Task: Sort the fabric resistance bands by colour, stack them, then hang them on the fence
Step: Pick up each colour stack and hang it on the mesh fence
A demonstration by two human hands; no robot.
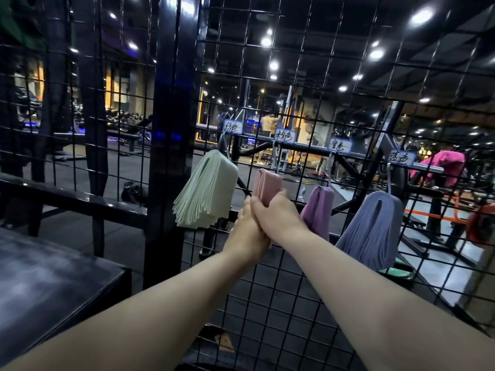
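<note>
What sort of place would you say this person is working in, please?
Most likely a gym: beyond the wire fence stand a dumbbell rack and weight machines, and stacks of resistance bands, like the green stack, hang from labelled hooks.

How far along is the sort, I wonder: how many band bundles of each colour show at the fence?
green bundle: 1
pink bundle: 1
purple bundle: 1
blue bundle: 1
Total: 4
</note>
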